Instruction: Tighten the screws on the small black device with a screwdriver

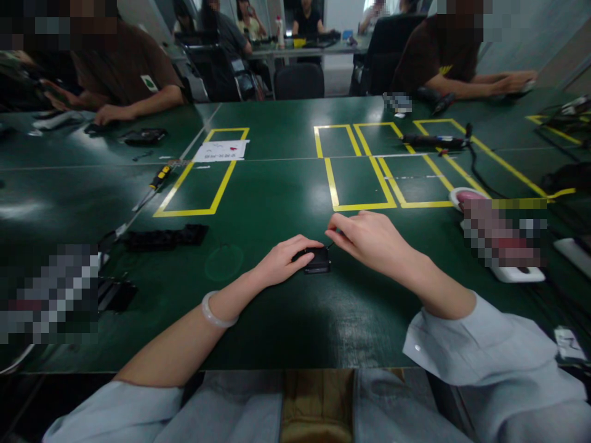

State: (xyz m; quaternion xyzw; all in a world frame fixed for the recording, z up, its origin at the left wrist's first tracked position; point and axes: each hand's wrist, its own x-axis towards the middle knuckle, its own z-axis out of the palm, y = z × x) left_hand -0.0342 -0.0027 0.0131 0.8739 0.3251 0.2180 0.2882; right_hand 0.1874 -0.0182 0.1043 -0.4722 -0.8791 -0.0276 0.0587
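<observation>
On the green table in front of me lies a small black box [318, 261], flat with squared edges. My left hand [292, 261] grips it from the left, fingers on its far edge and thumb on its near part. Just to the right, my right hand [364, 237] is closed in a pinch. A thin dark rod [331, 243] runs from its fingertips towards the box's far right corner. Its kind is too small to make out, and I cannot tell whether its tip touches the box.
Yellow tape outlines [364, 207] mark the green table [277, 203]. At left lie a black power strip [166, 237] and a yellow-black screwdriver [160, 177]. A pinkish, partly blurred object [480, 221] lies right, beyond it a black cylindrical tool [434, 141]. People sit opposite.
</observation>
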